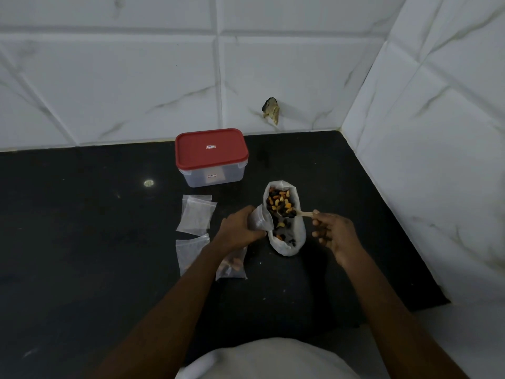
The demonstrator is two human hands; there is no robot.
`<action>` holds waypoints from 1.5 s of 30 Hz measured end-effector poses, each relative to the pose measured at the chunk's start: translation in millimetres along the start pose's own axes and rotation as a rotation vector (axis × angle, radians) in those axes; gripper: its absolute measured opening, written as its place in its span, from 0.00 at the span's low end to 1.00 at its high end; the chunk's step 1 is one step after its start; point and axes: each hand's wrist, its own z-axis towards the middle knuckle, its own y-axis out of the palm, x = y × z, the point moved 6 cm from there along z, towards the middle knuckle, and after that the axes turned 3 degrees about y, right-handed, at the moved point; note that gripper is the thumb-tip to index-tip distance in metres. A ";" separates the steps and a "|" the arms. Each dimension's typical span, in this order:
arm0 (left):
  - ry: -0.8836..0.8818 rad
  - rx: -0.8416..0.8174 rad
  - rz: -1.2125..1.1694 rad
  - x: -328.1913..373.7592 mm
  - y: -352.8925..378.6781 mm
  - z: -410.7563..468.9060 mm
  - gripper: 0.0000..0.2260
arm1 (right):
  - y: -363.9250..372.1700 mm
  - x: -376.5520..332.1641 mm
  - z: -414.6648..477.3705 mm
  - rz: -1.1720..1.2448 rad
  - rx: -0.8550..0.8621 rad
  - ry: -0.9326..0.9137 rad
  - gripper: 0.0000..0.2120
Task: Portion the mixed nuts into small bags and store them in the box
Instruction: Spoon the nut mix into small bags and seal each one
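The left hand (238,227) grips a small zip bag (260,220), mouth up. Just right of it, the right hand (332,231) pinches a wooden spoon (296,213) (bowl buried in the mixed nuts (281,204)).

Stickers (210,146) on box (232,175) too small to read.

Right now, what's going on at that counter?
A person is portioning nuts. The left hand grips a small bag, held at the mouth of the big bag. The right hand pinches a wooden spoon, its bowl down in the mixed nuts. One filled bag lies by the left forearm, with empty bags to the left. The box has its red lid on.
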 end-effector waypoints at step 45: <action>-0.016 0.239 -0.465 0.3 0.5 -22.6 0.21 | 21.5 27.0 5.9 -0.496 0.315 -0.270 0.06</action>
